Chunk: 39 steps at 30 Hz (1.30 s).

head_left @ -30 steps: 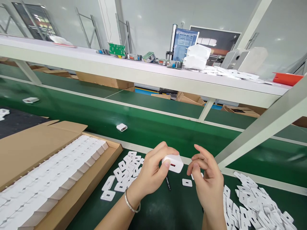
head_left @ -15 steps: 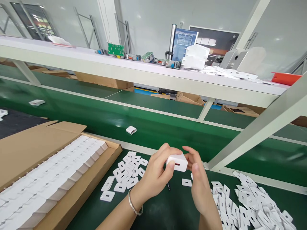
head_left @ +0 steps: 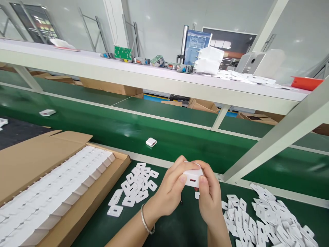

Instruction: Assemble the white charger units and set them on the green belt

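Between my two hands is a white USB charger [head_left: 193,178], its slot with a red inside facing me. My left hand [head_left: 171,183] grips its left side, with the thumb near the front corner and fingers over the top. On the other side my right hand [head_left: 209,192] is closed on it too, thumb against the front edge. Under the hands, a white plate with a cutout [head_left: 197,195] is partly hidden. To the left lies a loose group of similar white plates [head_left: 136,187]; a larger heap of white plates [head_left: 275,219] is at the right.
An open cardboard box [head_left: 123,163] with rows of white compartments [head_left: 64,192] stands at left. Beyond the table runs a green conveyor belt [head_left: 102,120] carrying white chargers [head_left: 151,142]. A slanted white post [head_left: 267,137] rises at right, below a shelf [head_left: 154,77] with circuit boards [head_left: 123,52].
My right hand has moved in from the right and closed on the charger, which my left hand still holds. The chargers on the belt have shifted right.
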{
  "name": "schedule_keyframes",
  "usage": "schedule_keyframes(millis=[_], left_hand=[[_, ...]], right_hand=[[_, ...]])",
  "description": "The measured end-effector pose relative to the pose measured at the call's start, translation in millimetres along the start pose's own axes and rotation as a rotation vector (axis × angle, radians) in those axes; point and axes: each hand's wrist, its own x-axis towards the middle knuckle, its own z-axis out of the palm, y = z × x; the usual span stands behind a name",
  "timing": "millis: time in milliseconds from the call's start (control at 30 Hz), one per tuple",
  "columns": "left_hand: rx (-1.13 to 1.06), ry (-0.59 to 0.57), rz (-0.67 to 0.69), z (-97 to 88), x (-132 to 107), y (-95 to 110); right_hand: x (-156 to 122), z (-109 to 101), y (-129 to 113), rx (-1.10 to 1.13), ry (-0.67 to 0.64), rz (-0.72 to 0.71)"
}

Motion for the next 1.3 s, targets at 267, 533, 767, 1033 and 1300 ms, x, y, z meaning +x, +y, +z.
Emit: schedule_keyframes(millis=[267,533,767,1033,1300], left_hand=[[0.026,0.026,0.046,0.1,1.1,-4.0],[-0.006,0.094,0.094,4.9,1.6,-19.4],[-0.042,0.087,-0.017,6.1,2.6,-17.2],[-0.019,-0.059,-0.128,2.3,5.5,0.1],[0.031,-0.014,-0.041,5.9,3.0,-8.9]], right_hand=[[1.4,-1.6,-4.2,0.005,-0.021,0.003],[2.7,2.8,-4.0,0.018,0.002,0.061],[4.1,5.0,-3.2,-0.001,0.041,0.127],[8.8,1.7,-3.7,-0.034,0.081,0.207],[5.0,2.4,2.9,0.004,0.032,0.111]])
